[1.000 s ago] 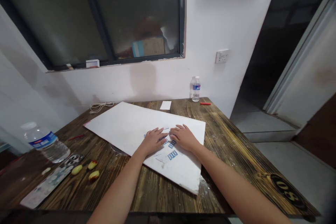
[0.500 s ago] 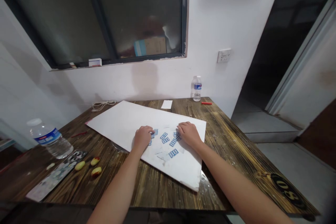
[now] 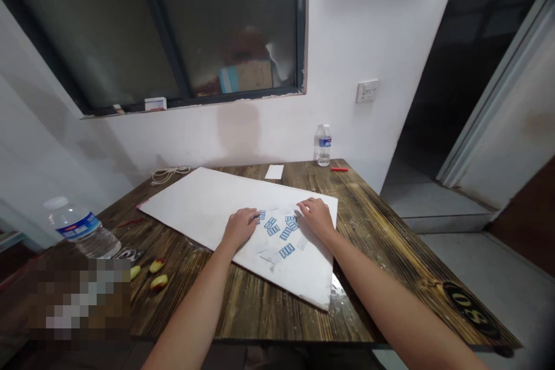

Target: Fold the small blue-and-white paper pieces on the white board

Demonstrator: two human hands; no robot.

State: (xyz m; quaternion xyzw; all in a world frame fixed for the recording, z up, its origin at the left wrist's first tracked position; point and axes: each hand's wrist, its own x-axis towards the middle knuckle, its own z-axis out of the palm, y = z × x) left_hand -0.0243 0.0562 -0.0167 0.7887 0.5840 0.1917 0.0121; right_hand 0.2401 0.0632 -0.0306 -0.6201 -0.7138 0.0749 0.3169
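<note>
1. Left hand (image 3: pixel 238 228): fingers flat and close together, resting on the white foam board (image 3: pixel 195 202), tips just beside the blue-printed paper slips (image 3: pixel 277 230); no visible hold.
2. Right hand (image 3: pixel 316 217): fingers slightly spread and curved, tips at the slips; contact unclear, no visible hold.
3. Slips lie scattered mid-board, between the hands.
4. Water bottle (image 3: pixel 323 145) stands beyond the board's far edge.

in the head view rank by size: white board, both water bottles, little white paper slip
1. White board
2. Water bottle lying nearer and water bottle by the wall: unsure, the nearer looks bigger but sits closer to the camera
3. White paper slip
</note>
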